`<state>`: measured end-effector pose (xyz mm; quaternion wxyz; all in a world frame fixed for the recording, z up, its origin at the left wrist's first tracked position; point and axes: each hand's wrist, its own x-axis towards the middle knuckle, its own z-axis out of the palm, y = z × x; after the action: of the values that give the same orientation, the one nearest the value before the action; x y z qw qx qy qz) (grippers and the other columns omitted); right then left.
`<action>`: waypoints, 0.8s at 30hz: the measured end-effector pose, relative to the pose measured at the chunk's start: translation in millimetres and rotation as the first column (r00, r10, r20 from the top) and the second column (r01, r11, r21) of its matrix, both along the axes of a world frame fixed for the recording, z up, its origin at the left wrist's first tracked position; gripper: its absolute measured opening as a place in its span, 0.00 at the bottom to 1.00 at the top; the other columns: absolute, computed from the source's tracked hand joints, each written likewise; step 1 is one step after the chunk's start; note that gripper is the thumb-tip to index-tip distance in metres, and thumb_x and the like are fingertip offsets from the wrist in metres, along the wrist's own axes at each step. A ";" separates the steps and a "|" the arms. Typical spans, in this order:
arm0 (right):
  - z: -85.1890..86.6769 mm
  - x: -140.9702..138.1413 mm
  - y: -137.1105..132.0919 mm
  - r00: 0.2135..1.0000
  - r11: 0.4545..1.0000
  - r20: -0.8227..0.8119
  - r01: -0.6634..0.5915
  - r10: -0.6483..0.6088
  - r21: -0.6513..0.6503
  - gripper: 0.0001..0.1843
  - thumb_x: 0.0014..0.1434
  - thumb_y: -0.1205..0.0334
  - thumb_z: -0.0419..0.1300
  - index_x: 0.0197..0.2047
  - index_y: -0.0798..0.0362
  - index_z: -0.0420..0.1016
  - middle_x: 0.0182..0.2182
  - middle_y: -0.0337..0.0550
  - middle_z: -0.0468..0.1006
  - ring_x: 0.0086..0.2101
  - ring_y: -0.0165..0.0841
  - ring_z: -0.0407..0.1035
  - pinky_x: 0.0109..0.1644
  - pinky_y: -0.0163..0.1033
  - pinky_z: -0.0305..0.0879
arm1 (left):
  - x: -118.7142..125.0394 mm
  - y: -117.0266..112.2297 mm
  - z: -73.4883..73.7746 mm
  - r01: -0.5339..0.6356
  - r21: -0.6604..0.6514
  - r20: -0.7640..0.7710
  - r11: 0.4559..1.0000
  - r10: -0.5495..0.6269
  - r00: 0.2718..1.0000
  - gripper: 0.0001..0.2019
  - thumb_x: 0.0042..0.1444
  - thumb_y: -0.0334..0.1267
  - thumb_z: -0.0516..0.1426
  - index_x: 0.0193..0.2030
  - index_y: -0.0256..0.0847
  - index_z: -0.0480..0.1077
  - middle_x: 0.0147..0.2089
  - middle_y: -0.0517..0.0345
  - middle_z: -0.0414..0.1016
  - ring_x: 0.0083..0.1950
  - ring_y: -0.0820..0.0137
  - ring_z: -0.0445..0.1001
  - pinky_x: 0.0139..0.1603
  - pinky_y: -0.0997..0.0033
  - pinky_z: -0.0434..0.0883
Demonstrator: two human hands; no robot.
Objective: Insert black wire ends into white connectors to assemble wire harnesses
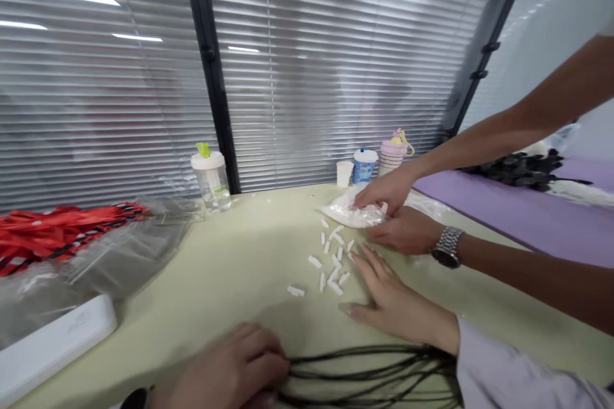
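Observation:
My left hand rests at the near edge of the pale table, fingers curled around the ends of a bundle of black cords. My right hand lies flat with fingers stretched toward several small white plastic pieces scattered on the table. Just beyond them, another person's two hands hold a clear bag of white pieces; one of their wrists wears a metal watch.
Red lanyards in clear plastic bags lie at the left, with a white flat box nearer. A clear bottle, cups and a pink container stand by the blinds. A purple mat with black items lies at the right.

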<state>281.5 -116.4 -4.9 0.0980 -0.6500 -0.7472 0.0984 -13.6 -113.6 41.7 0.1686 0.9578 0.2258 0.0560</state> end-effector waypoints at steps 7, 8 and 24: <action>-1.7 -19.8 33.9 0.999 0.999 0.033 0.000 -0.001 0.044 0.59 0.38 0.31 0.53 0.64 0.58 0.37 0.62 0.56 0.29 0.60 0.52 0.25 0.61 0.54 0.33 | 36.8 52.8 -17.5 0.039 0.050 0.101 0.998 -0.044 0.994 0.13 0.56 0.33 0.47 0.47 0.45 0.65 0.48 0.55 0.67 0.48 0.67 0.64 0.50 0.63 0.63; -1.8 -21.5 39.7 0.999 0.999 0.038 -0.004 0.002 0.044 0.59 0.38 0.30 0.52 0.64 0.58 0.37 0.62 0.56 0.29 0.60 0.52 0.26 0.60 0.55 0.32 | 38.8 58.3 -18.7 0.042 0.061 0.097 0.997 -0.048 0.994 0.14 0.55 0.32 0.47 0.47 0.44 0.65 0.49 0.55 0.66 0.49 0.67 0.63 0.51 0.62 0.62; -8.9 -51.6 155.8 0.993 0.990 -0.002 -0.119 0.120 0.076 0.45 0.50 0.39 0.52 0.63 0.54 0.42 0.62 0.53 0.39 0.60 0.48 0.34 0.59 0.56 0.37 | 20.3 126.0 -34.8 -0.134 0.141 0.066 0.981 0.126 0.990 0.19 0.57 0.42 0.46 0.55 0.44 0.58 0.61 0.44 0.54 0.63 0.59 0.49 0.59 0.48 0.49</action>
<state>229.9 39.4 -13.8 0.1189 -0.5995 -0.7876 0.0780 6.6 12.5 6.9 0.1009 0.9487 0.2785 0.1102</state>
